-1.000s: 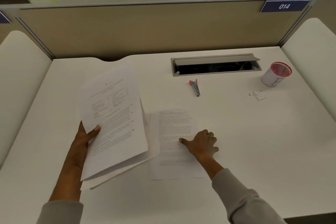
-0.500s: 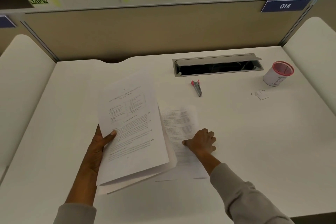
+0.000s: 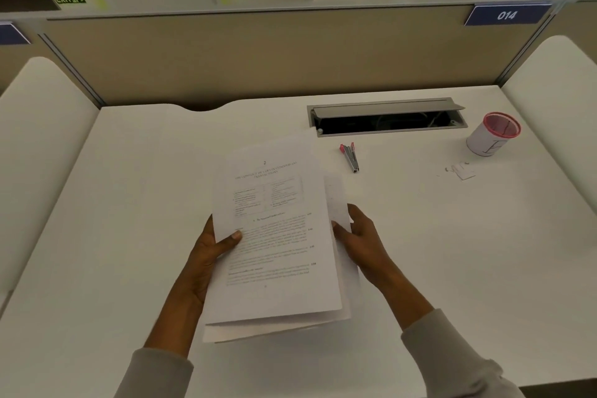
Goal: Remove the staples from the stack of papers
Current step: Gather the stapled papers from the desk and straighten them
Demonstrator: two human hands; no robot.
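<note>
A stack of printed papers is held above the white desk, slightly fanned at its bottom edge. My left hand grips its left edge, thumb on the top page and fingers underneath. My right hand holds the right edge, where a lower sheet sticks out from under the top pages; the thumb lies on it. A staple remover with red tips lies on the desk beyond the papers, apart from both hands. I see no staple on the papers.
An open grey cable tray is set into the desk at the back. A white cup with a red rim stands at the right rear, with small paper scraps in front of it. A beige partition closes off the back.
My left hand has carried the stack rightward over the single sheet. My right hand, which pressed that sheet on the desk, now holds it at the stack's right edge.
</note>
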